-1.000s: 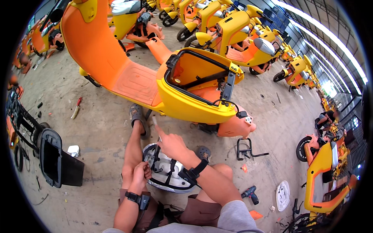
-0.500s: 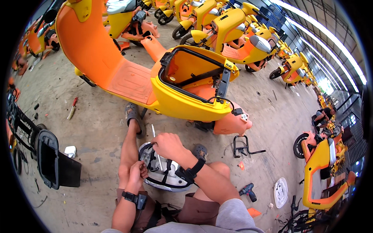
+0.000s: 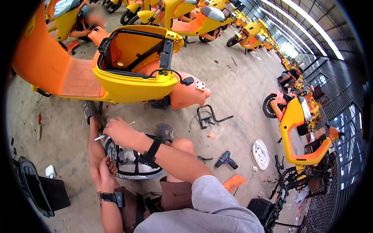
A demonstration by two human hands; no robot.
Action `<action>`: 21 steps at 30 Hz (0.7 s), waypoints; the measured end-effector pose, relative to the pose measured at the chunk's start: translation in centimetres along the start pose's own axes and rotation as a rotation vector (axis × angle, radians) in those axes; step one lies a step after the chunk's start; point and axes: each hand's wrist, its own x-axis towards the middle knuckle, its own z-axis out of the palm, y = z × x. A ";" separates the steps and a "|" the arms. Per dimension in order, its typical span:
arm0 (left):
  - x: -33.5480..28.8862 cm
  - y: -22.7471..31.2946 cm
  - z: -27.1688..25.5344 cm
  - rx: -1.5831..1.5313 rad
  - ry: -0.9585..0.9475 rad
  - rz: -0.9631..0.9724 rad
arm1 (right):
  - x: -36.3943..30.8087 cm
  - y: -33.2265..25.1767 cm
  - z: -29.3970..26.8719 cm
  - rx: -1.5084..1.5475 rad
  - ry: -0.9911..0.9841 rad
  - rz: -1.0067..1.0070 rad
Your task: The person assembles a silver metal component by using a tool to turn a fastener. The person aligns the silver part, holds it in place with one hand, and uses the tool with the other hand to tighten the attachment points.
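On my lap, between my knees, rests a scooter seat, silver-grey with a black rim, its hollow underside facing up. My right hand is closed around a thin metal rod-like tool; its two ends stick out either side of the fist, above the seat's far left edge. My left hand is curled at the seat's near left rim. Whatever those fingers grip is too small and covered to make out. Just beyond stands a yellow and orange scooter body with its seat compartment uncovered.
At my right lie a cordless drill, a white seat-shaped shell, an orange panel and a black metal bracket. A black bin and a screwdriver are at left. Scooters line the background; a person crouches far right.
My view has swung to the right, shifting everything leftward. My right hand has turned, so the tool, upright before, now slants nearly level. My left hand stays at the seat's rim.
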 end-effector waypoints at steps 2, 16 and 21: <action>-0.2 0.0 -0.7 0.001 -0.007 -0.005 | 0.0 -0.6 -0.5 -0.020 0.074 0.051; -0.4 0.2 -0.2 -0.004 0.022 -0.013 | 0.5 -1.3 -1.5 0.187 -0.217 0.230; -0.2 0.1 -0.2 0.011 0.021 0.019 | 0.4 -0.7 -0.4 0.242 -0.102 0.195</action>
